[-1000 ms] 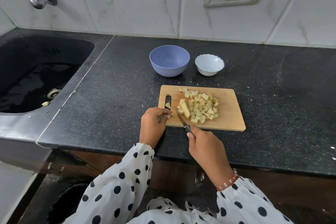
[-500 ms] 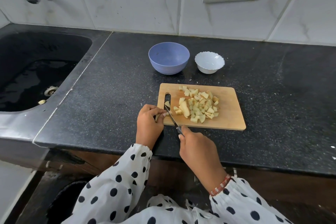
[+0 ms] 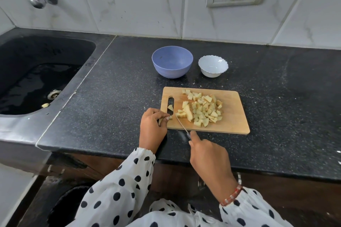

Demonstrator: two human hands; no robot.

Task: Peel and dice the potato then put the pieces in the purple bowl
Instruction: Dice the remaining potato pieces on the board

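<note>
Both hands work at the board's (image 3: 234, 116) 7 o'clock corner: left hand (image 3: 152, 127) pinches a potato piece (image 3: 170, 117); right hand (image 3: 206, 155) grips the knife (image 3: 181, 125). Diced potato (image 3: 202, 109) sits mid-board; purple bowl (image 3: 172, 61) at 12 o'clock, bare table (image 3: 286, 97) rightward.

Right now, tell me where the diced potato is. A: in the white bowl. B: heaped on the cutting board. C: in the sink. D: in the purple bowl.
B: the diced potato lies in a heap on the cutting board, while the purple bowl and the white bowl hold none.
</note>
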